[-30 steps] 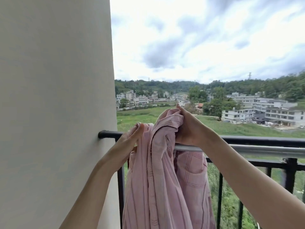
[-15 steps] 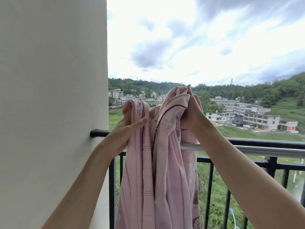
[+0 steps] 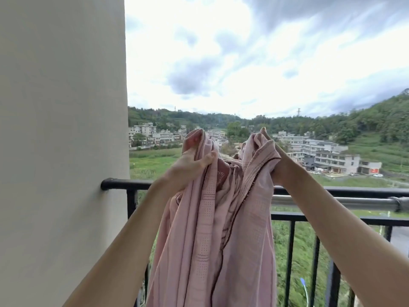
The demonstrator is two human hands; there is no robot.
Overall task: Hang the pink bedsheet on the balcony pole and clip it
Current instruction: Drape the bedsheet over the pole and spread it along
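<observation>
Both hands have risen and drawn apart since a second ago, when they held the bunched cloth close together at rail height; the cloth is now lifted clear above the railing and starting to spread. At this moment the left hand [image 3: 190, 161] grips one gathered fold of the pink bedsheet [image 3: 212, 229], thumb curled across the front of it, while the right hand [image 3: 277, 165] is clamped round a second bunch, fingers mostly hidden behind the fabric. Between the two fists the top edge sags in a shallow dip, and the rest of the sheet hangs down in long folds in front of the black balcony railing [image 3: 345, 191]. Just behind the top rail runs the silver pole [image 3: 332, 201], fixed to it by a dark clamp [image 3: 399, 203] at the right. Whether any of the sheet already lies over the pole I cannot tell, since the cloth covers that stretch.

My reading is that the hanging step is in hand and the clipping has not begun; no clips are in view. The next move calls for carrying the raised edge forward over the pole and lowering it so that cloth falls on both sides, then sliding the hands further apart to flatten the bunches. With the beige wall [image 3: 62, 151] close on the left, the spreading probably has to go rightward.
</observation>
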